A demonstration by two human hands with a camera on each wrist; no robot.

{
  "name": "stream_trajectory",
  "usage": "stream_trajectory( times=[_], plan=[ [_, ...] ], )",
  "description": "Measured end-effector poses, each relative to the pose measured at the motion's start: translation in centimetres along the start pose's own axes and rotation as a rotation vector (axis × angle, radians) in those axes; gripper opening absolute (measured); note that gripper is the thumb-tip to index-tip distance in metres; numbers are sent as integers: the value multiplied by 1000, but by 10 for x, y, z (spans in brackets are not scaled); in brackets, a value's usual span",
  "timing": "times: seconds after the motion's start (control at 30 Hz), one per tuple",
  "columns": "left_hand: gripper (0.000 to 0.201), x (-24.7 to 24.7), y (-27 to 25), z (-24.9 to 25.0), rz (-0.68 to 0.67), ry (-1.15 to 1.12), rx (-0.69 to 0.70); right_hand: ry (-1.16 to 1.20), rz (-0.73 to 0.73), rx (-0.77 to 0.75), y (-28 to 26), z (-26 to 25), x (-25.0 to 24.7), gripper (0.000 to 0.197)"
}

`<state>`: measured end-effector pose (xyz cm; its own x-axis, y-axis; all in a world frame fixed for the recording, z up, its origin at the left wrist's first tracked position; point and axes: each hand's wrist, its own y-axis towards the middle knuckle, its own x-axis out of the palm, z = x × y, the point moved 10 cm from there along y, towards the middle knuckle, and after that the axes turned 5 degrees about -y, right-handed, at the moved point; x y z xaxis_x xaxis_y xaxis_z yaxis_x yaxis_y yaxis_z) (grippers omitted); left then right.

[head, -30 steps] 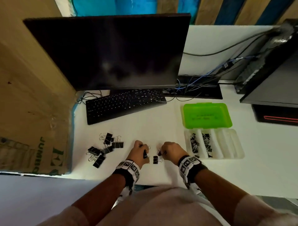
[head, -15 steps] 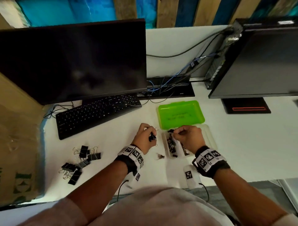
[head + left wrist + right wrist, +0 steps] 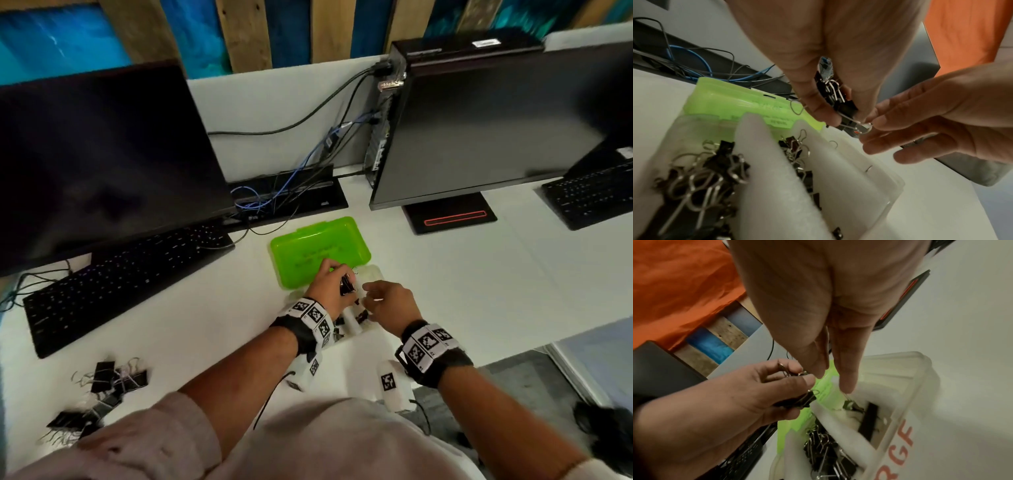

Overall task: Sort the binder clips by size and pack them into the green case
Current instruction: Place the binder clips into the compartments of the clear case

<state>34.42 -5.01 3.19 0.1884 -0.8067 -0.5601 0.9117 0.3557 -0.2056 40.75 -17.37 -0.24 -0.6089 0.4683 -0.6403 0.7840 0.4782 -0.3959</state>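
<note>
1. At the lower left of the head view a pile of clips [image 3: 99, 394] lies loose on the bench [image 3: 462, 291], well apart from the case [image 3: 320, 248]; these are not yet sorted.

2. Left of centre, the left hand [image 3: 329, 286] hangs over the open case with its fingers [image 3: 818, 104] clenched round a small bunch of black clips [image 3: 838, 100]. The job for this hand, I judge, is to stay steady so the bunch does not spill while one clip is drawn off.

3. Just right of it, the right hand [image 3: 387, 303] meets the left. In the left wrist view its fingertips [image 3: 881, 125] pinch the wire loop of one clip at the bottom of the bunch. Its other fingers are loose.

4. Judged step: pull that single clip free and drop it in its slot. Doing it well means tugging by the loop only, straight away from the bunch, so tangled wires do not drag a second clip along.

5. Below the hands, the clear tray [image 3: 920, 402] of the case has foam dividers [image 3: 777, 186]. The two slots at the left of the left wrist view already hold clips; slots further right look mostly bare.

6. The right wrist view shows red letters on the tray's right side, cut off at the frame edge, probably a size label. Check the clip's size against the slot before letting go.

7. The green lid [image 3: 342, 240] lies open behind the tray at frame centre.
</note>
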Motion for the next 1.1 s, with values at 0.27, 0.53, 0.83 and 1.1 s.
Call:
stream_trajectory(
  times=[0.27, 0.53, 0.83, 1.1],
  plan=[
    [35, 27, 8, -4, -127, 64, -124, -158, 0, -77, 5, 6, -15, 42],
    [73, 29, 7, 4, -157, 218, -154, -193, -126, -203, 17, -16, 1, 56],
    [71, 17, 7, 2, -66, 234, -60, -408, -103, -295, 20, -22, 16, 27],
    [83, -32, -4, -29, 85, 44, -53, -503, -57, -362, 20, -43, 21, 32]
  ],
)
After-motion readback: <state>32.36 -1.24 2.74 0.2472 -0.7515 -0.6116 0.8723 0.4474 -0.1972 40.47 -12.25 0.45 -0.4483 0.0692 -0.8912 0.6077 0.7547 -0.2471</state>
